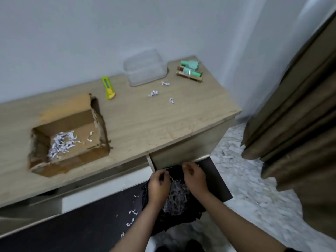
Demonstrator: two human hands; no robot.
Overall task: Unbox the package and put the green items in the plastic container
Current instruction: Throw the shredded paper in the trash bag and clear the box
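An open cardboard box lies on the left of the wooden table, with shredded paper inside. Several green items lie at the table's far right corner. The clear plastic container stands left of them, by the wall. Below the table's front edge, my left hand and my right hand grip the rim of a black bag filled with shredded paper.
A yellow-green box cutter lies between the box and the container. Paper shreds are scattered on the table and on the dark mat below. A brown curtain hangs at the right over the marbled floor.
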